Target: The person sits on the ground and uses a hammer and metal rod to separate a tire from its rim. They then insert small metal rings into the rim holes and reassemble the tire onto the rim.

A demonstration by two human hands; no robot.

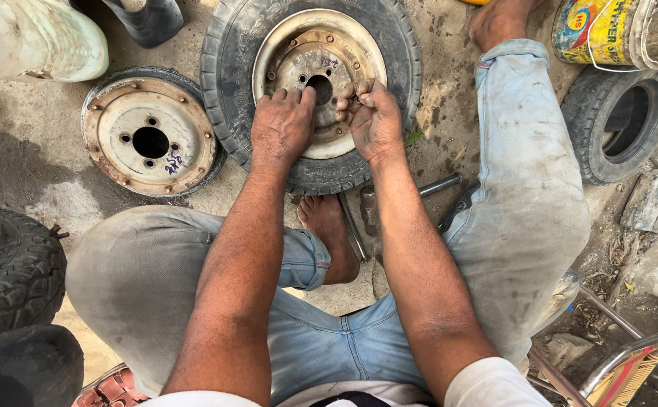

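Observation:
A small black tyre [223,83] with a rusty cream wheel rim [283,45] lies flat on the concrete between my legs. My left hand [281,124] rests palm down on the rim, fingers spread toward the centre hole [320,88]. Beside it, my right hand [370,117] is on the rim's right side with its fingers curled and pinched together; whether something small sits between them I cannot tell.
A bare rusty rim half [150,136] lies to the left. Other tyres sit at the left edge [12,271] and right [619,120]. A yellow tin [600,30] stands top right. A metal tool [438,185] lies under my right forearm. A chair frame [622,362] is bottom right.

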